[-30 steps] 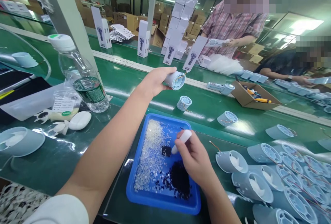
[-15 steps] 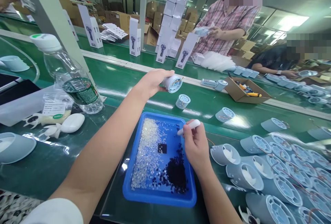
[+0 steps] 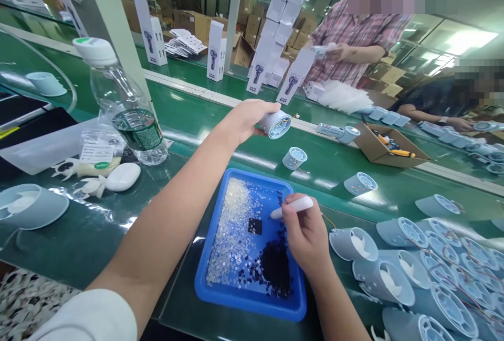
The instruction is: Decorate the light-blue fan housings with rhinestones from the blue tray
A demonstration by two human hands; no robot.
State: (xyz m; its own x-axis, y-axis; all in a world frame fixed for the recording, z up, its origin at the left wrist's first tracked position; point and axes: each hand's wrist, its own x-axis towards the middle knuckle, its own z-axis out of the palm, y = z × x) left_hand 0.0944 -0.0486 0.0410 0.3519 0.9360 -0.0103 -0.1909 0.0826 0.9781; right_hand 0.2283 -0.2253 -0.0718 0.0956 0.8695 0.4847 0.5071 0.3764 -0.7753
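Note:
My left hand [image 3: 246, 118] holds a pale blue fan housing [image 3: 276, 123] in the air above the green belt, its grille end facing right. My right hand [image 3: 305, 233] grips a small white pen-like tool [image 3: 293, 206], tip pointing left over a blue tray [image 3: 208, 291]. The tray holds clear small washers [image 3: 230, 236] on its left, dark ones [image 3: 273, 267] on its right and a small black square [image 3: 254, 225] in the middle.
Several fan housings [image 3: 397, 278] lie heaped at the right; two more [image 3: 294, 157] stand on the belt [image 3: 394, 194]. A water bottle [image 3: 122, 105] and white parts [image 3: 122, 177] sit left. Across the belt are product boxes [image 3: 217, 57], a cardboard box [image 3: 384, 147] and two other people [image 3: 354, 42].
My right hand lifted the white tool off the tray's contents and turned it level. My left hand kept the housing raised. The view shifted slightly.

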